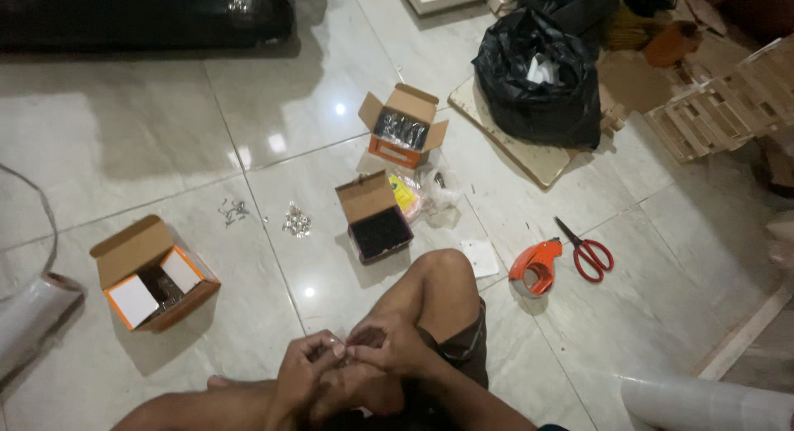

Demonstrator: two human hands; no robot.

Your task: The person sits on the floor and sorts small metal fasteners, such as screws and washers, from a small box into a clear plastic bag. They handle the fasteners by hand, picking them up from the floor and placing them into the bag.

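- An open cardboard box (pixel 153 274) sits on the tiled floor (pixel 165 133) at far left, near a small pile of metal clips (pixel 295 222).
- The left hand (pixel 304 373) and right hand (pixel 389 346) meet above the crossed legs, fingers pinched narrow on something small and dark (pixel 343 348); what it is cannot be told.
- Two more open boxes (pixel 376 218) stand just ahead.
- An orange tape dispenser (pixel 535 265) and red scissors (pixel 585 251) lie right.
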